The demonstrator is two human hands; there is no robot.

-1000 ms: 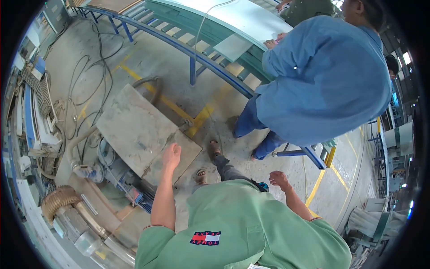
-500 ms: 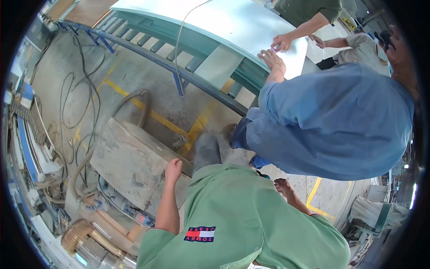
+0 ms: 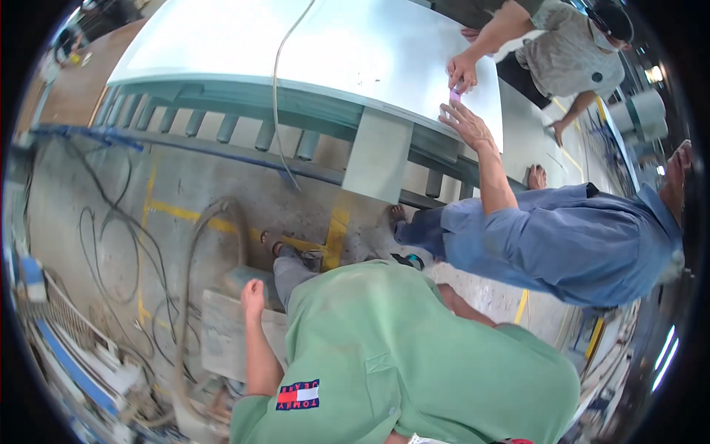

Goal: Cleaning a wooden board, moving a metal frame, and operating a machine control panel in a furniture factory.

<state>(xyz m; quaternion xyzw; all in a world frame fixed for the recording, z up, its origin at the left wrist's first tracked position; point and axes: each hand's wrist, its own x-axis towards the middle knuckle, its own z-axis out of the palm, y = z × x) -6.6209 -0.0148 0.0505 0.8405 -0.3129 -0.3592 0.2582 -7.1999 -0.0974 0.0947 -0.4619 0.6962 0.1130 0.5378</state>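
My left hand (image 3: pixel 253 297) hangs at my left side, its fingers curled in with nothing seen in them. It is nearest to a dusty grey box-like block (image 3: pixel 224 333) on the floor. My right forearm (image 3: pixel 467 306) shows at my right side; the hand at its end is mostly hidden by my green shirt, so its fingers cannot be made out. Neither hand touches the large glossy white panel (image 3: pixel 333 44) on the roller conveyor ahead. On that panel, a co-worker's hand (image 3: pixel 470 124) and another co-worker's hand (image 3: pixel 462 70) meet at a small pink thing (image 3: pixel 454 95).
A person in a blue shirt (image 3: pixel 562 237) stands close on my right. Beyond the panel is a person in a patterned shirt (image 3: pixel 566 55). A thick hose (image 3: pixel 186 285) and black cables (image 3: pixel 122 214) lie at left. A pale board (image 3: pixel 377 152) juts from the conveyor (image 3: pixel 244 153).
My view has shifted closer to the conveyor and panel. My left hand stays low and curled; my right hand has slipped behind my shirt. The blue-shirted person's arm now reaches out straighter.
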